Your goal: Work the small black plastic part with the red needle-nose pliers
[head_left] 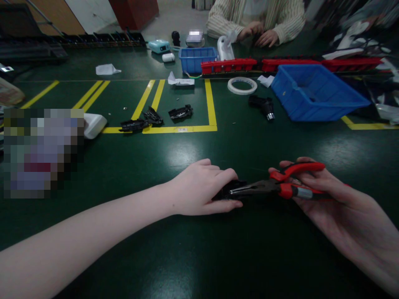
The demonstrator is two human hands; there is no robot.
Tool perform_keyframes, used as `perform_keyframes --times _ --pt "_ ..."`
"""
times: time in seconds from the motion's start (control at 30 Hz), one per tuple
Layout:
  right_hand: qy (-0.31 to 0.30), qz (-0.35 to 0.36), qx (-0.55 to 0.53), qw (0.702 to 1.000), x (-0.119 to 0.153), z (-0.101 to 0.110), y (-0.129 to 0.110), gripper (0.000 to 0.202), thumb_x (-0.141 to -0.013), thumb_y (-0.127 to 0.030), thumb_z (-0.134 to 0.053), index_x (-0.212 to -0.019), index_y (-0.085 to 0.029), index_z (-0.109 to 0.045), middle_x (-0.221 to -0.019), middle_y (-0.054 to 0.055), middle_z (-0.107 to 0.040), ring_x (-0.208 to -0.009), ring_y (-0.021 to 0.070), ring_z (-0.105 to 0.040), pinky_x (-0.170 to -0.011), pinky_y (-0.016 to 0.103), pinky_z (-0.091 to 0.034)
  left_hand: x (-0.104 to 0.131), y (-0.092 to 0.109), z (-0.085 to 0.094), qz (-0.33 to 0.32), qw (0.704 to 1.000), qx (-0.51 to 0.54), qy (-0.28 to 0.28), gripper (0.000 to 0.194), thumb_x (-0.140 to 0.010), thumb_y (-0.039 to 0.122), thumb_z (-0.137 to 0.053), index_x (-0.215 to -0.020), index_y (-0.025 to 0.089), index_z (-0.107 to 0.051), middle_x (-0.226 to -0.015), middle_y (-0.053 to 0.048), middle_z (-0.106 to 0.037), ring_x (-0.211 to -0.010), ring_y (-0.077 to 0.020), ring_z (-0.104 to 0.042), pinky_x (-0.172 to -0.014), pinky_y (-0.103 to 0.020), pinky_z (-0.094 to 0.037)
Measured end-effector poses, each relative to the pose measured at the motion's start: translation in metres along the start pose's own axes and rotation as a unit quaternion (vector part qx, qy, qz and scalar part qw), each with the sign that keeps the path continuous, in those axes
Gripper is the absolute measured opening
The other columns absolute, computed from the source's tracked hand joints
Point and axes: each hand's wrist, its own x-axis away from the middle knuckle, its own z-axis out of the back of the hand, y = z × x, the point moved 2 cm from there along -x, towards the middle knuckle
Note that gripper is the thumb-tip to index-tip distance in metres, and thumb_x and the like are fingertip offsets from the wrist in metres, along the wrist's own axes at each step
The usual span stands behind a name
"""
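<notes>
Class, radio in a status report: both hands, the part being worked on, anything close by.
Left hand pressing small black plastic part to table. Right hand gripping red-handled long-nose pliers, tips at part. Nothing between them.

An assembly workshop: a green work table (124,166) marked with yellow tape lines (211,104), blue parts bins (314,93) far right, red trays (230,65), and a co-worker (258,20) seated opposite.

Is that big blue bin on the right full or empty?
Empty, as far as shows: the blue bin shows only bare inside walls and floor; its near corner is hidden.
</notes>
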Motion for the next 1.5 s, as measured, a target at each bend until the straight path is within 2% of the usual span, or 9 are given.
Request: perform_keyframes --times 0.4,0.73,1.03,1.27,1.4,1.5 --pt "-0.03 0.015 0.021 0.999 -0.006 0.003 -0.004 0.038 -0.062 -0.005 -0.059 -0.095 -0.024 -0.065 -0.106 0.002 -0.072 -0.088 0.0177 -0.071 -0.068 0.019 -0.058 -0.001 0.002 0.002 0.001 1.0 -0.002 -0.004 0.034 -0.091 0.049 -0.052 -0.099 0.016 -0.055 -0.076 0.001 -0.063 -0.064 -0.0136 -0.057 -0.066 -0.027 -0.038" --pt "-0.063 0.011 -0.007 0.998 -0.008 0.004 0.004 0.034 -0.058 -0.01 -0.069 -0.089 -0.024 -0.066 -0.097 0.001 -0.074 -0.089 0.0191 -0.071 -0.071 0.02 -0.058 -0.001 0.002 0.003 0.002 1.0 -0.022 -0.002 0.035 -0.09 0.049 -0.053 -0.101 0.015 -0.057 -0.077 0.001 -0.064 -0.065 -0.0136 -0.057 -0.067 -0.028 -0.04" --pt "-0.035 0.044 0.009 0.998 -0.007 0.004 -0.005 0.04 -0.057 -0.009 -0.067 -0.093 -0.024 -0.067 -0.105 0.004 -0.072 -0.091 0.0206 -0.07 -0.07 0.02 -0.059 -0.002 0.002 0.007 0.028 0.999 0.026 -0.029 0.037 -0.09 0.05 -0.053 -0.103 0.016 -0.057 -0.077 0.001 -0.063 -0.064 -0.0137 -0.056 -0.07 -0.029 -0.041" --pt "-0.058 0.051 0.003 0.997 -0.008 0.005 -0.002 0.036 -0.057 -0.01 -0.069 -0.089 -0.026 -0.065 -0.096 -0.001 -0.074 -0.09 0.0196 -0.07 -0.069 0.02 -0.059 -0.002 0.002 0.006 0.033 0.999 0.033 -0.025 0.037 -0.088 0.05 -0.056 -0.102 0.016 -0.058 -0.076 0.002 -0.063 -0.064 -0.0132 -0.056 -0.07 -0.029 -0.041" --pt "-0.069 0.078 0.02 0.994 -0.005 0.007 -0.004 0.042 -0.055 -0.013 -0.074 -0.095 -0.023 -0.064 -0.101 0.002 -0.073 -0.092 0.0227 -0.07 -0.067 0.02 -0.059 -0.001 0.001 0.004 0.029 0.999 0.037 -0.014 0.04 -0.087 0.048 -0.059 -0.11 0.016 -0.055 -0.081 0.001 -0.066 -0.068 -0.0136 -0.059 -0.072 -0.029 -0.041" --pt "-0.061 0.12 0.034 0.99 -0.002 0.011 -0.006 0.045 -0.051 -0.017 -0.079 -0.093 -0.023 -0.064 -0.107 0.005 -0.071 -0.095 0.0261 -0.069 -0.066 0.02 -0.06 0.001 0.001 0.005 0.028 0.998 0.05 -0.013 0.047 -0.085 0.045 -0.06 -0.12 0.015 -0.05 -0.095 -0.002 -0.068 -0.076 -0.015 -0.063 -0.076 -0.031 -0.042"
